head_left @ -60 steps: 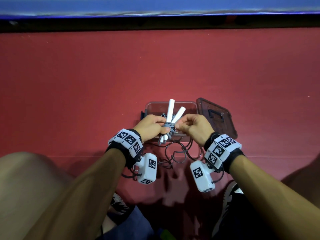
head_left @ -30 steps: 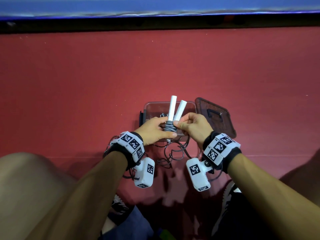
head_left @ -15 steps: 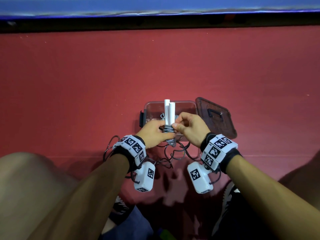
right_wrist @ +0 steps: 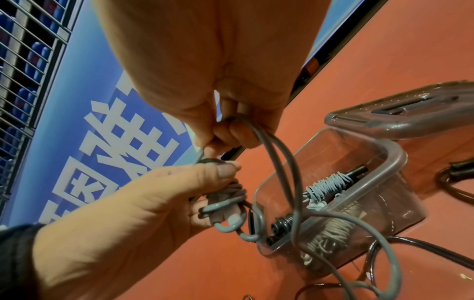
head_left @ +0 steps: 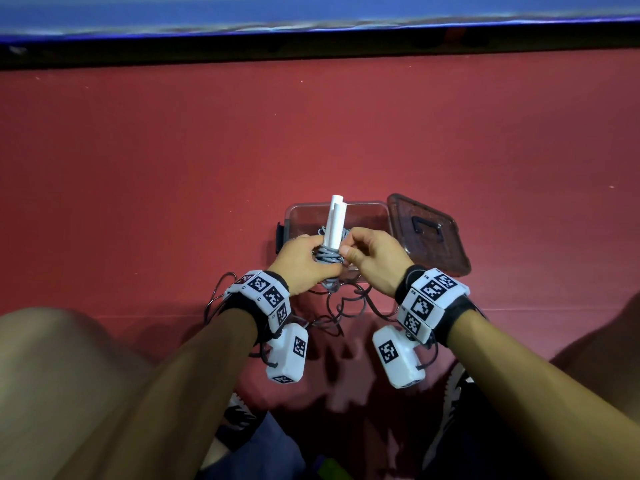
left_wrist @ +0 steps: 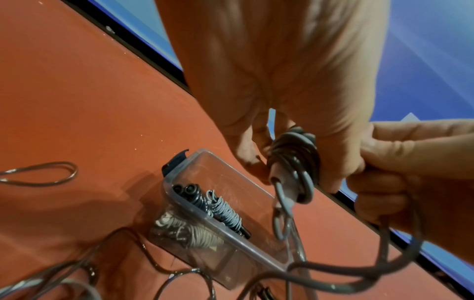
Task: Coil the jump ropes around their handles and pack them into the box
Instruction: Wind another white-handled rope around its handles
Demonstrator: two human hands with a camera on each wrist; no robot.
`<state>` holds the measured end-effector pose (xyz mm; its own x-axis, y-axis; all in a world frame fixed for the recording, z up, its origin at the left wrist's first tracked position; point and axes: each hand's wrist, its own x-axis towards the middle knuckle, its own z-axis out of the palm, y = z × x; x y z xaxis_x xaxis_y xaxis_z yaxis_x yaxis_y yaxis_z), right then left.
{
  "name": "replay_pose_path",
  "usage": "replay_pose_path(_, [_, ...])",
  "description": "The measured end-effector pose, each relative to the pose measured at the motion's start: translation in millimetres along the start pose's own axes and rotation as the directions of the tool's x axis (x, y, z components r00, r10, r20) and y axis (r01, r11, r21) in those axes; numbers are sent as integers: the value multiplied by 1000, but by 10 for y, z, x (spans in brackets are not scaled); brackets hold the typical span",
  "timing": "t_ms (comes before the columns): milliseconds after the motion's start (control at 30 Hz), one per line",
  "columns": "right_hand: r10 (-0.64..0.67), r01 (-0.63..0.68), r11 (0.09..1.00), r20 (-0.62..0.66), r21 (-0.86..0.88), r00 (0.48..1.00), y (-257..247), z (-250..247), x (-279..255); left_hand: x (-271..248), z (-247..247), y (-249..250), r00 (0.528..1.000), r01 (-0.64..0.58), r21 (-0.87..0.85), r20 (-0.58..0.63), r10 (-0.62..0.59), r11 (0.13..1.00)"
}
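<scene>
Two white jump-rope handles stand side by side, pointing away from me, above the near edge of the clear plastic box. Grey rope is wound around their lower part. My left hand grips the handles at the wound part. My right hand pinches the loose grey rope just beside the coil. The free rope trails in loops to the floor below my hands. Inside the box lie coiled ropes: a grey-wound one on black handles and a pale one.
The box's dark lid lies open to the right of the box on the red floor. A black rope lies on the floor further right. More rope loops lie left of the box. A blue barrier runs along the far edge.
The two handles came together from a V shape to side by side. My right hand has kept circling the rope around them, and the wound section has thickened.
</scene>
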<state>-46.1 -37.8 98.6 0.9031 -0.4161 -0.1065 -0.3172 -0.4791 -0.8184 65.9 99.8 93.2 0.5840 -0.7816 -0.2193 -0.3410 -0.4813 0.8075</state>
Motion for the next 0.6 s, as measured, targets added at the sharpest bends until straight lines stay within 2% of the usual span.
replay_pose_path(167, [-27, 29, 999, 66, -27, 997, 37, -73, 51, 24, -27, 15, 995, 85, -124, 63, -77, 989])
replay_pose_path(300, [20, -20, 999, 1, -39, 1000, 98, -95, 54, 19, -46, 24, 988, 129, -192, 106, -110, 973])
replay_pose_path(500, [98, -99, 995, 43, 19, 994, 107, -66, 48, -22, -74, 79, 978, 167, -338, 174, -112, 926])
replay_pose_path(600, [118, -120, 980, 23, 156, 993, 94, -71, 39, -33, -89, 97, 976, 178, -337, 180, -123, 924])
